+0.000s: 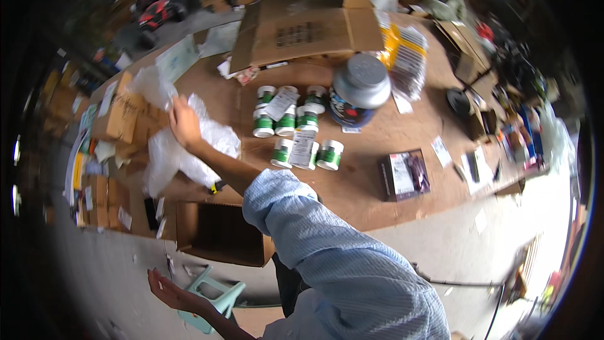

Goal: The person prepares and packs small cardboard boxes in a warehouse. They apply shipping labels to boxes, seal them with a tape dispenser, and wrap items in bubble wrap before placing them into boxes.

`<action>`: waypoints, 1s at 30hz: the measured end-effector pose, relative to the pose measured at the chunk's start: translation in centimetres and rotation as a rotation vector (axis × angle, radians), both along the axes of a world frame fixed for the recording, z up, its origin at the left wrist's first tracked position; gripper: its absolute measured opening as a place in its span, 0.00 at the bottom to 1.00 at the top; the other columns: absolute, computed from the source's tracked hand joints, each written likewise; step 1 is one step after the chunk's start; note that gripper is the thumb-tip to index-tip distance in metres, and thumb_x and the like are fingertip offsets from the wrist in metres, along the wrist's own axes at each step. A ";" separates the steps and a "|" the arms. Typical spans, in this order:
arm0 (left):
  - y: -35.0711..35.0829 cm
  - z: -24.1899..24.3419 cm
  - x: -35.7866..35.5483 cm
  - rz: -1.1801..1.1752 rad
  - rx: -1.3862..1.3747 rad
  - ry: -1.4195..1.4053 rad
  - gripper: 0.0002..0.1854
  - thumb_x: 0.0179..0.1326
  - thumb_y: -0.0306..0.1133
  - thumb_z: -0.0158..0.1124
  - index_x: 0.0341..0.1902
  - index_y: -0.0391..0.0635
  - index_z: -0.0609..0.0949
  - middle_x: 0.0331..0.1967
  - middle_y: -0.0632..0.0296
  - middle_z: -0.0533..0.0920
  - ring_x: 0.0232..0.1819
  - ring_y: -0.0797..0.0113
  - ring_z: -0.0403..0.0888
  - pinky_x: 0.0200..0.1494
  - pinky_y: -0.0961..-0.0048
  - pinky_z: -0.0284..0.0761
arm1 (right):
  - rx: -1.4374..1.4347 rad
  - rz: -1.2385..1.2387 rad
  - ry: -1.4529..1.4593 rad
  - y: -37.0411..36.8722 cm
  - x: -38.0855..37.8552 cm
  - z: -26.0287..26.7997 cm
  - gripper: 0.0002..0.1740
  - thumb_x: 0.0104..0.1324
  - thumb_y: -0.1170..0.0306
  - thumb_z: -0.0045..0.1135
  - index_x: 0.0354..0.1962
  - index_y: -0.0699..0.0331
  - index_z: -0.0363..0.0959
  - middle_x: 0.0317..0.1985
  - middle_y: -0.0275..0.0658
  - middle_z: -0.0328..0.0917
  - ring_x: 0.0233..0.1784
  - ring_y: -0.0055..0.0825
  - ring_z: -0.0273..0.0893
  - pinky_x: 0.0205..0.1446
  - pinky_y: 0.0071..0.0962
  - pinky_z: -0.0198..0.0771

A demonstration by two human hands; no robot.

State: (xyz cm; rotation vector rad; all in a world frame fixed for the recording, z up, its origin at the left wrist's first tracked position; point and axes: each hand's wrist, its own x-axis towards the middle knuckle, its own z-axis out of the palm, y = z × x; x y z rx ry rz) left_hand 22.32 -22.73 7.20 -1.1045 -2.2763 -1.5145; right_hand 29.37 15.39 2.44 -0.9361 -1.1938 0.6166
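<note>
My right hand (183,120) reaches over the left part of the table, its fingers closed on a clear plastic bag (153,86). Crumpled white plastic film (177,153) lies under and beside that wrist. My left hand (167,290) is low at the left, below the table edge, palm up with fingers apart and nothing in it. An open empty cardboard box (222,233) stands between the two hands at the table's near edge. Several white and green tubs (329,155) stand mid-table, some with paper slips on them. Beside them is a large jar with a grey lid (361,85).
A large open carton (306,30) lies at the back of the table (358,198). A small dark purple box (406,174) sits at the right. A taped carton (118,113) stands at the left. On the floor is a light green plastic stool (219,297).
</note>
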 end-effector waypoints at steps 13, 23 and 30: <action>14.8 5.3 1.4 -0.789 0.224 0.100 0.33 0.69 0.26 0.60 0.75 0.38 0.60 0.71 0.45 0.69 0.70 0.54 0.68 0.70 0.57 0.63 | 0.136 0.151 0.116 -10.5 15.2 9.8 0.18 0.75 0.63 0.54 0.32 0.69 0.78 0.21 0.40 0.73 0.26 0.23 0.73 0.31 0.29 0.69; 25.0 1.7 -0.9 -1.354 -0.110 -0.889 0.53 0.70 0.64 0.51 0.81 0.49 0.33 0.81 0.55 0.50 0.82 0.59 0.45 0.77 0.61 0.50 | -0.128 0.352 0.579 -16.0 24.8 21.3 0.20 0.78 0.59 0.46 0.55 0.63 0.76 0.49 0.37 0.81 0.48 0.23 0.80 0.53 0.24 0.76; 24.5 1.4 8.1 -1.356 -0.221 -1.233 0.39 0.59 0.70 0.62 0.57 0.47 0.76 0.27 0.76 0.63 0.27 0.83 0.58 0.31 0.81 0.60 | -0.187 0.088 0.642 -17.6 25.8 19.7 0.20 0.78 0.56 0.48 0.53 0.62 0.79 0.42 0.31 0.82 0.39 0.16 0.78 0.42 0.16 0.72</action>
